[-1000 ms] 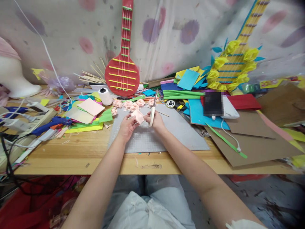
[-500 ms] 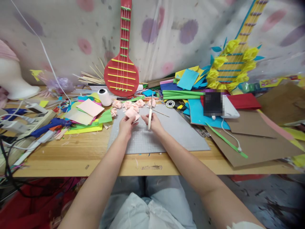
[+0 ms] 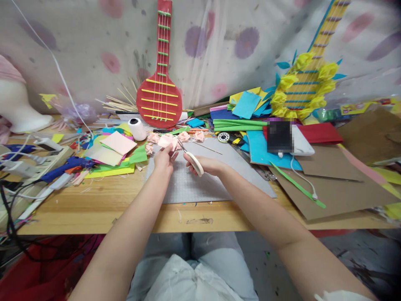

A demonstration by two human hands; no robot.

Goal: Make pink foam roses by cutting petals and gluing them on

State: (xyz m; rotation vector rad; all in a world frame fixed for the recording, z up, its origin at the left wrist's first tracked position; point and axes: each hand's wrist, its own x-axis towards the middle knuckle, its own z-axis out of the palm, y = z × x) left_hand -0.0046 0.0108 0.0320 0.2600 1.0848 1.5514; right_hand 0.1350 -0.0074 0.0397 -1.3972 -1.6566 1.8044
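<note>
My left hand pinches a small square of pale pink paper above the grey cutting mat. My right hand is wrapped round white-handled scissors, whose blades point up and left and meet the right edge of the pink paper. Several small pink paper roses lie in a row along the far edge of the mat, just beyond both hands.
A stack of coloured paper sheets, a white thread spool, a blue glue gun and a power strip lie left. A red cardboard guitar leans on the wall. Brown cardboard and foam sheets cover the right side.
The scissors swung from pointing straight up to leaning left, and their blades now reach the pink paper. My left hand lifted the paper slightly farther from me.
</note>
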